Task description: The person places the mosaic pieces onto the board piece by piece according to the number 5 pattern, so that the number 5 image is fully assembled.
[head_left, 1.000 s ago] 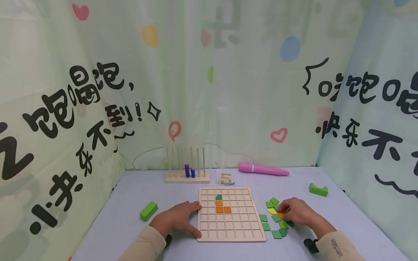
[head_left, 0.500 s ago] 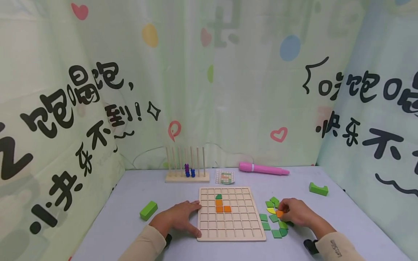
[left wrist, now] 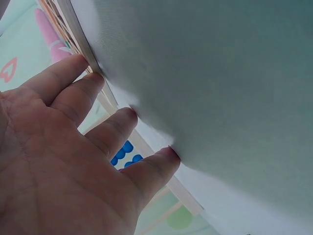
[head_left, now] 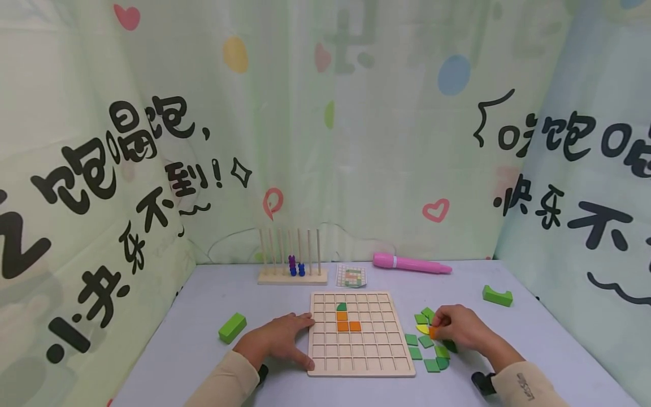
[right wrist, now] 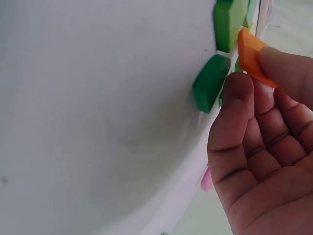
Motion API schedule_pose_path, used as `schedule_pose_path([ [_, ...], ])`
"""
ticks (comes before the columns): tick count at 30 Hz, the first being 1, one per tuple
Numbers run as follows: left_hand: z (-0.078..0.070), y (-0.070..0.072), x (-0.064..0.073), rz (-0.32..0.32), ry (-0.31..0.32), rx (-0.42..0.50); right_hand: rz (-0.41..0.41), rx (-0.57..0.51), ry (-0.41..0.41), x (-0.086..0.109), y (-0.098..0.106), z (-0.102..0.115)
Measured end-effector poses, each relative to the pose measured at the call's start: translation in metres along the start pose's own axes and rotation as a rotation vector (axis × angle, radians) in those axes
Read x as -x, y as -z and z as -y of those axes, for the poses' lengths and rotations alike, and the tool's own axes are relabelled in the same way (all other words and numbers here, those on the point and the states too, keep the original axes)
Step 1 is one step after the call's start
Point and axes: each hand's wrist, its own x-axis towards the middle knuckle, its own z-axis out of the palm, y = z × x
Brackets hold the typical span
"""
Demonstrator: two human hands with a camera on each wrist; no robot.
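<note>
"What's new?"
"More of a dark green tile (head_left: pixel 450 346) shows under the right hand (head_left: pixel 461 327) now. That hand pinches an orange tile (right wrist: pixel 250 55) in its fingertips."
"So?"
"I think it's picked, but it isn't on the board (head_left: pixel 371 351), left of that hand, yet."
"And the left hand (head_left: pixel 282 338)?"
"Spread out, fingers touching the board's side next to it."

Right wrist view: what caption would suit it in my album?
A right hand pinches an orange tile near green pieces.

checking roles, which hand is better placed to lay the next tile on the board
Probably the right hand: it pinches an orange tile; the left hand touches the board, holding no tile.
</note>
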Motion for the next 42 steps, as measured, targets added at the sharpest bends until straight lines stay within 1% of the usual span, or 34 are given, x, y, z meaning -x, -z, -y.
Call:
schedule_pose_path([
  [5, 0.002, -0.002, -0.001, -0.006, -0.01, -0.004, -0.006, -0.066, -0.037, -0.002, 0.001, 0.006],
  [7, 0.003, -0.002, -0.002, -0.008, -0.016, -0.005, -0.003, -0.097, -0.057, -0.004, 0.0, 0.009],
  [10, 0.003, -0.002, -0.001, -0.009, -0.024, -0.001, 0.003, -0.136, -0.066, -0.007, -0.004, 0.015],
  [15, 0.002, 0.0, 0.0, -0.006, -0.025, 0.01, 0.011, -0.164, -0.053, -0.013, -0.013, 0.026],
  [19, 0.001, 0.001, 0.0, 0.001, -0.011, 0.015, 0.021, -0.177, -0.036, -0.018, -0.021, 0.036],
  [25, 0.001, 0.0, -0.001, 0.006, 0.008, 0.027, 0.044, -0.267, 0.005, -0.022, -0.033, 0.054],
  [29, 0.001, 0.0, -0.001, 0.008, 0.015, 0.036, 0.068, -0.274, 0.058, -0.026, -0.041, 0.064],
  [34, 0.002, -0.002, -0.003, 0.008, 0.016, 0.037, 0.093, -0.242, 0.111, -0.031, -0.048, 0.079],
  [38, 0.002, -0.002, -0.003, 0.006, 0.014, 0.033, 0.112, -0.236, 0.123, -0.035, -0.053, 0.09],
  [42, 0.003, -0.002, -0.004, 0.007, 0.013, 0.029, 0.127, -0.215, 0.111, -0.038, -0.06, 0.099],
])
